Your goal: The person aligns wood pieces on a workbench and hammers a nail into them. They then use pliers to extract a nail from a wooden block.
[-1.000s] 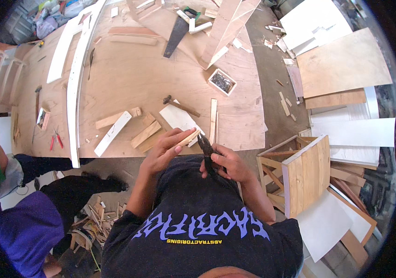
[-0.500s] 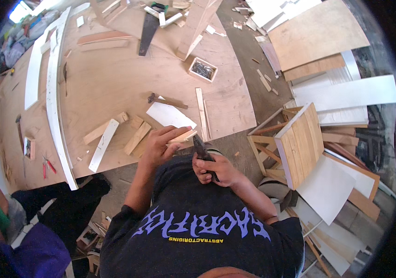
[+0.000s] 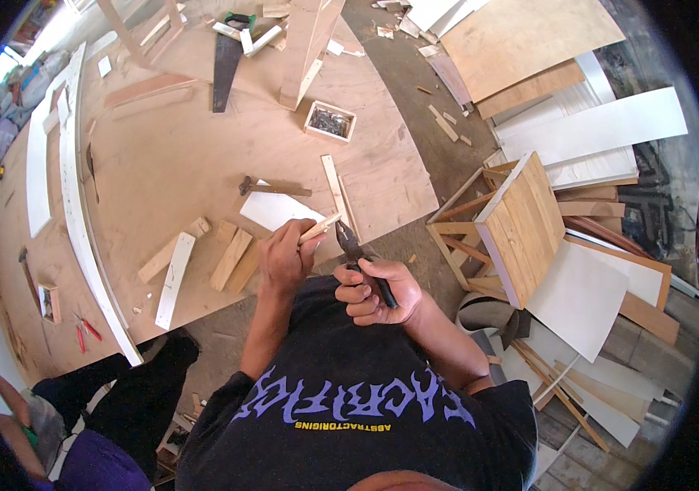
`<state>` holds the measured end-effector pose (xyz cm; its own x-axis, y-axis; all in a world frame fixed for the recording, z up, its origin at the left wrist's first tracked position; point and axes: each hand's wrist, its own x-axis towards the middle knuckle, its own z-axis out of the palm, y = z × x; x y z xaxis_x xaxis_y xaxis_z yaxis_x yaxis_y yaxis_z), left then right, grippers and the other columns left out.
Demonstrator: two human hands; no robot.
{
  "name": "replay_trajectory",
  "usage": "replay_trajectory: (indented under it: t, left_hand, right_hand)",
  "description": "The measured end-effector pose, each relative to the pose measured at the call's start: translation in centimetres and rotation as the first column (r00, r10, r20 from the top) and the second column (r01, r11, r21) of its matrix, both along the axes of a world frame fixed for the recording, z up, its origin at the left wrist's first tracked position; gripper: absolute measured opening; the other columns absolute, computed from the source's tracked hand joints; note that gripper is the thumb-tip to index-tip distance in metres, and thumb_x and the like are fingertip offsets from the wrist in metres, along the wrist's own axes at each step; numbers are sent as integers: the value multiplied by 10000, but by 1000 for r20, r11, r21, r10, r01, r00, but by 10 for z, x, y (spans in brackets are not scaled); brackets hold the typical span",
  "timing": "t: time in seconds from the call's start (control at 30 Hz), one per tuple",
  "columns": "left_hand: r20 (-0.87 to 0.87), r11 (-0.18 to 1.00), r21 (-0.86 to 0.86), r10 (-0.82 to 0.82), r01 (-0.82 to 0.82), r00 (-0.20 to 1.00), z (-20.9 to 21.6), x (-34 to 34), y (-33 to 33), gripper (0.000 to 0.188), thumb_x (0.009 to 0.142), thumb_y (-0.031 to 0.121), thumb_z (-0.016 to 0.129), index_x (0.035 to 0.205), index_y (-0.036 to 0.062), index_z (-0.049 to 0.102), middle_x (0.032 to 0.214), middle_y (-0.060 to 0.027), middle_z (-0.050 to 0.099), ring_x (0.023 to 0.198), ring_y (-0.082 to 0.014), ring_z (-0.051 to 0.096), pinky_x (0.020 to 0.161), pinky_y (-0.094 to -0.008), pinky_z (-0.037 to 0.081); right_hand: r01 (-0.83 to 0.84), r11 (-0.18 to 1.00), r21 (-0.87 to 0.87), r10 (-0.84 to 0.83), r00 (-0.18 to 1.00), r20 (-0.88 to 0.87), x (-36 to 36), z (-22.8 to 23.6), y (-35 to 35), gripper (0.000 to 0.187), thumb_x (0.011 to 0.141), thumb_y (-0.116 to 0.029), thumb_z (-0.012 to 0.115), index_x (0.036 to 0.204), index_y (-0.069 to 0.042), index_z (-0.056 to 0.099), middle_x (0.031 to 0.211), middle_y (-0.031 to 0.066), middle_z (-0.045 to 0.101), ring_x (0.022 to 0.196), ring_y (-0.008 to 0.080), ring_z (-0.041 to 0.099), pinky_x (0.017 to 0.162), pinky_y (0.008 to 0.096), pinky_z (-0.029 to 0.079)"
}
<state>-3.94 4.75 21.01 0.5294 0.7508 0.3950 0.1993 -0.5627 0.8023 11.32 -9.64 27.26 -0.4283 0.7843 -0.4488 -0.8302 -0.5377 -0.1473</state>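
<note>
Just in front of my chest, my left hand [image 3: 287, 255] is closed around a small pale wood piece [image 3: 320, 227], which points up and to the right. My right hand [image 3: 377, 290] grips pliers [image 3: 350, 244] with dark handles. Their jaws are close to the tip of the wood piece; whether they touch it I cannot tell. Beyond my left hand, a white board [image 3: 277, 210] lies on the plywood worktable [image 3: 194, 151], with a hammer [image 3: 276, 188] across its far edge. Two narrow wood strips [image 3: 334, 186] lie beyond the pliers.
A wooden box of nails [image 3: 330, 122] and a handsaw [image 3: 226, 72] are farther back. Short wood blocks [image 3: 231, 255] and a long white strip [image 3: 79, 213] lie leftward, near red-handled pliers [image 3: 86, 329]. A slatted wooden stool [image 3: 521, 229] stands at right; another person [image 3: 112, 409] is lower left.
My left fingers have curled more tightly round the wood piece, which now shows narrower. The pliers have tilted, and their jaws are farther up. The whole view has shifted slightly.
</note>
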Motion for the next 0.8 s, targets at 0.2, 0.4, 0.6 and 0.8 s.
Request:
replay_trajectory:
  t: [0.2, 0.4, 0.6, 0.8]
  left_hand:
    - [-140, 993, -73, 81, -92, 987, -5, 16, -8, 194, 964, 243, 698, 941, 51, 710, 844, -99, 712, 724, -305, 707, 621, -377, 539]
    - [-227, 961, -99, 232, -259, 946, -9, 55, -21, 173, 964, 260, 702, 946, 89, 712, 824, -86, 703, 723, -305, 696, 629, -395, 527]
    - [-240, 946, -75, 290, -316, 926, -8, 94, -25, 184, 969, 277, 700, 969, 93, 701, 804, -105, 690, 705, -324, 691, 600, -424, 507]
    - [-352, 910, -29, 378, -414, 856, -31, 139, -48, 187, 988, 285, 679, 987, 101, 710, 807, -130, 696, 714, -356, 691, 604, -430, 519]
  right_hand:
    - [-259, 966, 7, 66, 274, 959, 19, -7, 7, 391, 1037, -432, 570, 1041, -42, 550, 815, 146, 629, 675, 333, 610, 621, 448, 489]
    - [-188, 982, -33, 190, 981, 36, 76, -33, 14, 355, 1046, -436, 572, 960, -97, 509, 753, 44, 511, 600, 209, 508, 565, 339, 394]
    - [-403, 905, -135, -14, -345, 938, 110, -32, 21, 393, 1003, -413, 625, 997, -27, 550, 868, 208, 687, 794, 418, 677, 693, 499, 536]
    - [-388, 919, -68, 371, 793, 483, 187, -78, 14, 317, 1020, -379, 625, 924, -92, 531, 734, 59, 581, 693, 214, 601, 592, 371, 480]
